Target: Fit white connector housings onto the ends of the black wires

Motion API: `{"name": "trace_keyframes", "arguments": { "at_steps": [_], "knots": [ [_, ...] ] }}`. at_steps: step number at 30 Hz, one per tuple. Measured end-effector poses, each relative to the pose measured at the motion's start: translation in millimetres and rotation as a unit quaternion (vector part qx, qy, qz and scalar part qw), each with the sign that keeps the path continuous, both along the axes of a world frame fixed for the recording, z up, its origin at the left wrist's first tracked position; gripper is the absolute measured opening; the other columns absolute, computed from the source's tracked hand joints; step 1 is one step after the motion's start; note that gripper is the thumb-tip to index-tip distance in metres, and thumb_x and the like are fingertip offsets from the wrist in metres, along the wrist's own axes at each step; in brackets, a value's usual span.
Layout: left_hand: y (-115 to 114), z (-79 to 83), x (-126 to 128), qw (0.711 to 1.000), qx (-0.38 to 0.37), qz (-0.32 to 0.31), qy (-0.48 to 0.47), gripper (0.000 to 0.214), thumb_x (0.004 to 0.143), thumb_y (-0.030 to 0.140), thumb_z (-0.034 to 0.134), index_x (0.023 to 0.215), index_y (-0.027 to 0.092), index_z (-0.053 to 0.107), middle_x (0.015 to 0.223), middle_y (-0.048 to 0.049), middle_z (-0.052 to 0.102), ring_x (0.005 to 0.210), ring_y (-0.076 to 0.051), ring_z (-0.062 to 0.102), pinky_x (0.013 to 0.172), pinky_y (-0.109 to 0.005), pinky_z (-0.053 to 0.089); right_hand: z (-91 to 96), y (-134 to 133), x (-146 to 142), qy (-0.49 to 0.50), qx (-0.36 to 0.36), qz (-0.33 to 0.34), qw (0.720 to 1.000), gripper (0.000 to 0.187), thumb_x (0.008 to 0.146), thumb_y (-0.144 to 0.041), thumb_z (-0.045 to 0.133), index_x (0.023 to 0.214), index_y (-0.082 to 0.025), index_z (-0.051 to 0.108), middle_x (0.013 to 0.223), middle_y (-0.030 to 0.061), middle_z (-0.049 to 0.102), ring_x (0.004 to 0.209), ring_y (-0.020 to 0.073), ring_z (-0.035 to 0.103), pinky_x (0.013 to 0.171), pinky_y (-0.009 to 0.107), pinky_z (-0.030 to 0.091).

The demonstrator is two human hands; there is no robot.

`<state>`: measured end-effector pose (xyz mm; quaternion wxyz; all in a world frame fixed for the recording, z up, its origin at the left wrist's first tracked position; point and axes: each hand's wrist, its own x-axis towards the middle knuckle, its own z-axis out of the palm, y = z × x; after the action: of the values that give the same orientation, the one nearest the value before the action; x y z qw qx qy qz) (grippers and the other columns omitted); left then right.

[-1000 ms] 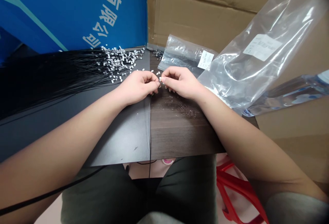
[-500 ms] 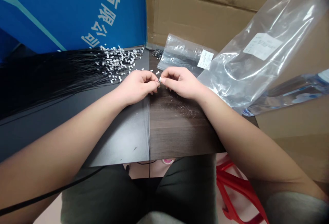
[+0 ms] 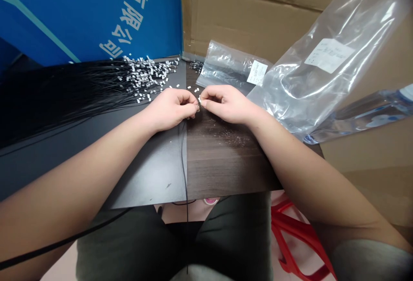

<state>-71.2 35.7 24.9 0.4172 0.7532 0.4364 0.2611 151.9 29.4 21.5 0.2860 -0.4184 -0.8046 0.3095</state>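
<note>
My left hand (image 3: 171,108) and my right hand (image 3: 226,103) meet fingertip to fingertip over the dark table (image 3: 222,165), both pinched closed. Between the fingertips sits a tiny white piece (image 3: 199,99). A thin black wire (image 3: 184,160) runs from my left hand's pinch down over the table's front edge to my lap. To the left lies a big bundle of black wires (image 3: 58,96) whose ends carry several small white tags (image 3: 145,76).
A blue box (image 3: 90,14) and brown cardboard (image 3: 245,18) stand behind the table. A small clear bag (image 3: 229,68) and a large clear bag (image 3: 322,66) lie at the right. A black sheet (image 3: 97,156) covers the table's left half. A red stool (image 3: 290,238) shows below.
The hands stay pinched together in the same spot. The thin wire below my left hand has bowed slightly leftward; the view shifted a little.
</note>
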Motion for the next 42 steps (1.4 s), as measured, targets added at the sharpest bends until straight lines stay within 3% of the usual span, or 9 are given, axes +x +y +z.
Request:
{"name": "trace_keyframes", "arguments": {
  "at_steps": [12, 24, 42],
  "knots": [
    [-1.2, 3.0, -0.1, 1.000, 0.004, -0.008, 0.022, 0.014, 0.082, 0.031, 0.071, 0.077, 0.018, 0.074, 0.071, -0.0029, 0.074, 0.066, -0.015, 0.063, 0.070, -0.031, 0.049, 2.8, -1.9, -0.6, -0.003, -0.012, 0.011, 1.000, 0.008, 0.092, -0.024, 0.063, 0.086, -0.020, 0.065, 0.083, 0.0004, 0.065, 0.077, 0.0168, 0.053, 0.072, 0.032, 0.040],
    [2.7, -2.3, 0.8, 0.999, -0.032, 0.024, -0.037, 0.011, 0.086, 0.027, 0.073, 0.081, 0.018, 0.076, 0.074, -0.0054, 0.076, 0.065, -0.014, 0.064, 0.065, -0.027, 0.052, 3.4, -1.2, -3.6, 0.083, -0.059, -0.052, 0.993, 0.011, 0.095, -0.028, 0.069, 0.090, -0.018, 0.069, 0.082, 0.0021, 0.066, 0.075, 0.0157, 0.055, 0.069, 0.032, 0.043],
    [-3.5, 3.3, 6.8, 0.994, -0.061, 0.060, -0.065, 0.005, 0.087, 0.022, 0.071, 0.085, 0.017, 0.072, 0.078, -0.0056, 0.076, 0.065, -0.013, 0.063, 0.062, -0.026, 0.050, 5.2, -1.3, -4.4, 0.096, -0.074, -0.056, 0.991, 0.008, 0.093, -0.024, 0.068, 0.086, -0.020, 0.066, 0.078, 0.0003, 0.062, 0.072, 0.0145, 0.052, 0.065, 0.031, 0.043]
  ]
}}
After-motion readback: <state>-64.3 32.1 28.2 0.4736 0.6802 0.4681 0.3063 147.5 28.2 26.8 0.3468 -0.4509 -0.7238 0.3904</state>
